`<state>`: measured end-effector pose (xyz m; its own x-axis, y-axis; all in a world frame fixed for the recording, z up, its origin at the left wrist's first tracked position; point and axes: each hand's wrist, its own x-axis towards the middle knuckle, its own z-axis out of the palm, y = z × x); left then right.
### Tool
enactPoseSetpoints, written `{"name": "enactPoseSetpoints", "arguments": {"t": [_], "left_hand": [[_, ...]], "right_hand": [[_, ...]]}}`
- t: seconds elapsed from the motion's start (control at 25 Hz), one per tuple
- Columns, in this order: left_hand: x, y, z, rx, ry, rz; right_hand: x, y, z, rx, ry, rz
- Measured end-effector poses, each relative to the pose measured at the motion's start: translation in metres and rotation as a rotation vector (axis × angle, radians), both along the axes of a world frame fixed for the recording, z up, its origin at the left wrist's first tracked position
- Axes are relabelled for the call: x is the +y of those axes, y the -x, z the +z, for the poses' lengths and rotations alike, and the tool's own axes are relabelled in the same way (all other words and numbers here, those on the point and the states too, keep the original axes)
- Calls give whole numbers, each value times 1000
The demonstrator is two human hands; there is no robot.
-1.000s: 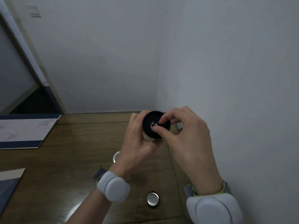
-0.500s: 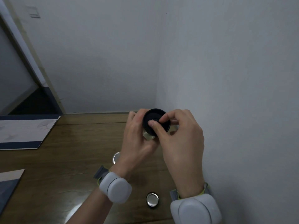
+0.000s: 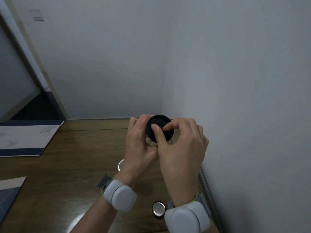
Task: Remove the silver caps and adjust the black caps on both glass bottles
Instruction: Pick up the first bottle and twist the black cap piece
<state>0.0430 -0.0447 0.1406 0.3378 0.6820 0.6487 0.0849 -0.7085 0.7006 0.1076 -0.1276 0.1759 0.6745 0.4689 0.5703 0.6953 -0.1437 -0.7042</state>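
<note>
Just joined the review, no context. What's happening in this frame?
A person is working on a glass bottle held up over a wooden table. The left hand grips the bottle while the right hand has thumb and fingers on the middle of its black cap. Two silver caps lie on the table: one near the right wrist, another partly hidden behind the left hand. A second bottle is not in view.

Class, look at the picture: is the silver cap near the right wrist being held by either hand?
No. The silver cap lies on the table, apart from both hands, which hold the bottle with the black cap.
</note>
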Motion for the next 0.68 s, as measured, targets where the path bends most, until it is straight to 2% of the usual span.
{"name": "enactPoseSetpoints", "arguments": {"t": [0.24, 0.68], "left_hand": [[8, 3, -2, 49, -9, 0], [12, -5, 1, 103, 10, 25]], "right_hand": [[-9, -23, 9, -36, 166, 196], [-5, -24, 12, -37, 120, 155]]}}
